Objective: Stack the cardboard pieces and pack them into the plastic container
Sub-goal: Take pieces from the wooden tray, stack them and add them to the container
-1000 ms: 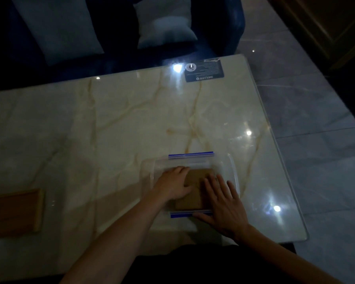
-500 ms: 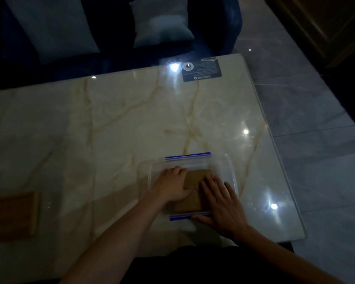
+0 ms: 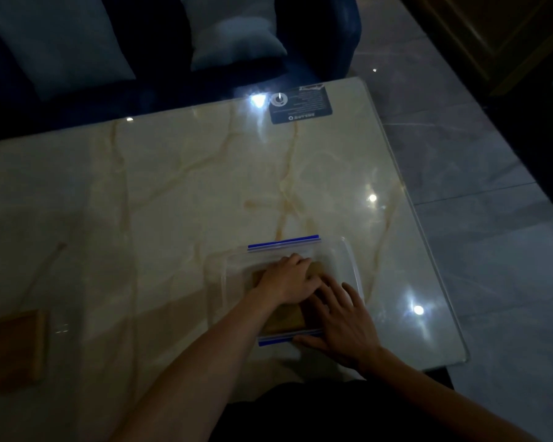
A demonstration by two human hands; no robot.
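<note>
A clear plastic container (image 3: 353,266) with blue clips on its far and near sides sits near the table's front right. Inside it lies a brown stack of cardboard pieces (image 3: 284,319). My left hand (image 3: 286,279) lies flat across the top of the stack, covering most of it. My right hand (image 3: 340,317) rests with spread fingers on the stack's right part, its thumb at the near blue clip. How many pieces the stack holds is hidden.
The marble table (image 3: 173,193) reflects several lamp spots. A wooden board (image 3: 12,347) lies at the left edge. A dark card (image 3: 300,105) sits at the far edge, and a blue sofa with pale cushions (image 3: 233,39) stands behind.
My left hand has slid to the right across the cardboard and now overlaps the fingers of my right hand. The container stays in place.
</note>
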